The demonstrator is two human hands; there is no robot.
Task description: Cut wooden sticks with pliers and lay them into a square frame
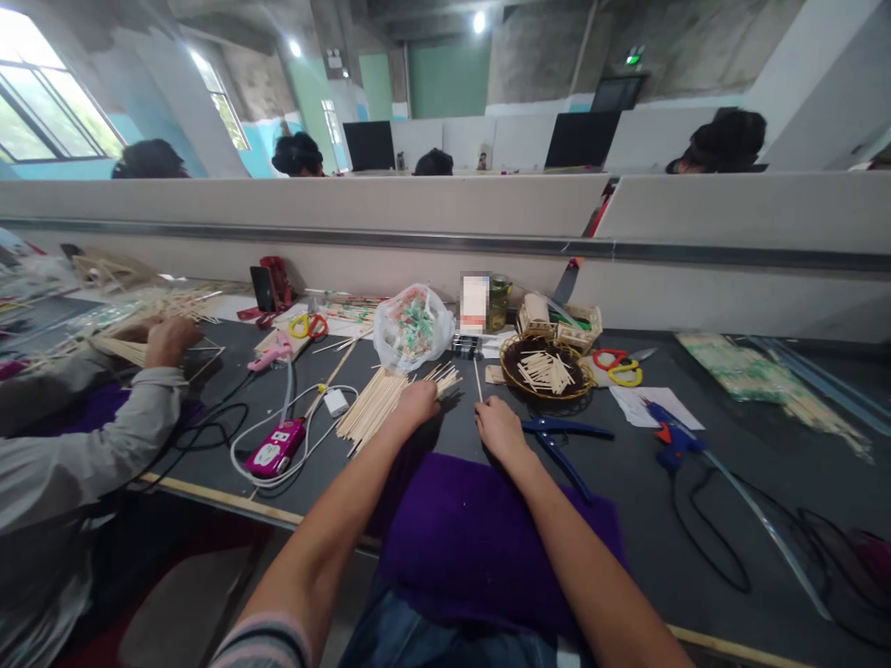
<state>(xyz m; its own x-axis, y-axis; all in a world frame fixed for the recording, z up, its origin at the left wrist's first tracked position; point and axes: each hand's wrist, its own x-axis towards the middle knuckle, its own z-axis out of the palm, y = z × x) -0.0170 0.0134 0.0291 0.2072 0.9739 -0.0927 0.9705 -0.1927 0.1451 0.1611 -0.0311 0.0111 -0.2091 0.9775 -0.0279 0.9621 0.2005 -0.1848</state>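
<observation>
My left hand point(418, 401) rests on the near end of a bundle of thin wooden sticks point(376, 401) lying on the dark table, fingers curled over them. My right hand point(497, 427) lies a little to the right, its fingers pinched on the lower end of a single stick point(478, 380) that points away from me. Blue pliers point(561, 436) lie just right of that hand. A purple cloth point(480, 538) covers my lap below both forearms.
A round basket of short stick pieces point(547, 371), a plastic bag point(410, 327), yellow-red scissors point(621, 366), a blue glue gun point(672, 436) with cable, and a pink device point(275, 448) with white cord lie around. A co-worker's hand point(167, 339) holds sticks at left.
</observation>
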